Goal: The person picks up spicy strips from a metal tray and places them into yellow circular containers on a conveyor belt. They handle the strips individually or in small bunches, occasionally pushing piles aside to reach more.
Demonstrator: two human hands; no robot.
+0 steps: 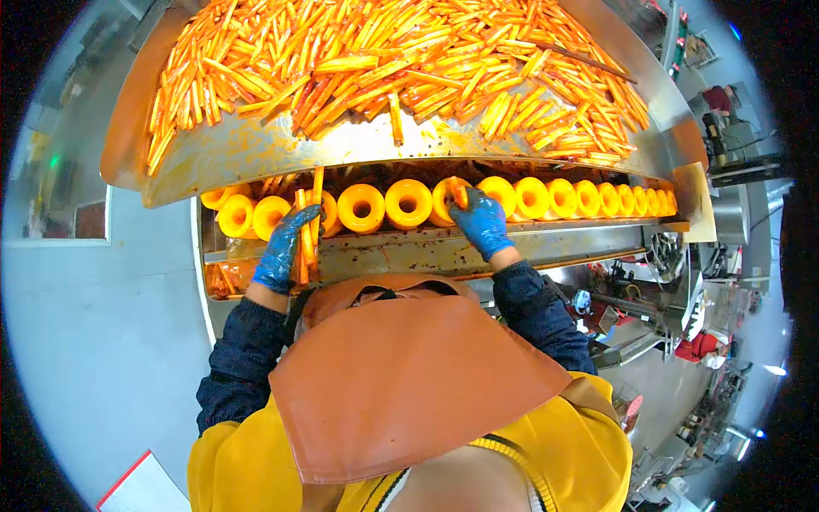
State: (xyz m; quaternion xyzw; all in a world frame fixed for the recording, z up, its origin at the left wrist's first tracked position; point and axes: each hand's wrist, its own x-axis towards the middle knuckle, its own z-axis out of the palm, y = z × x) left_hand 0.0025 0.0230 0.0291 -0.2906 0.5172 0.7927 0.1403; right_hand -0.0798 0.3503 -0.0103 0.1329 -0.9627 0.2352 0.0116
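Note:
My left hand, in a blue glove, is closed around a few glossy orange sticks. They stand roughly lengthwise in its grip, in front of the row of yellow ring-shaped cups. Farther right, my gloved right hand pinches a short bunch of orange sticks at a yellow cup. The bunch partly covers that cup's hole, and I cannot tell how far it reaches in. Behind the cups, a heap of the same orange sticks lies on a metal tray.
A metal ledge runs along the near side of the cups. More sticks lie in a bin at the lower left. A cardboard piece stands at the row's right end, with machinery beyond.

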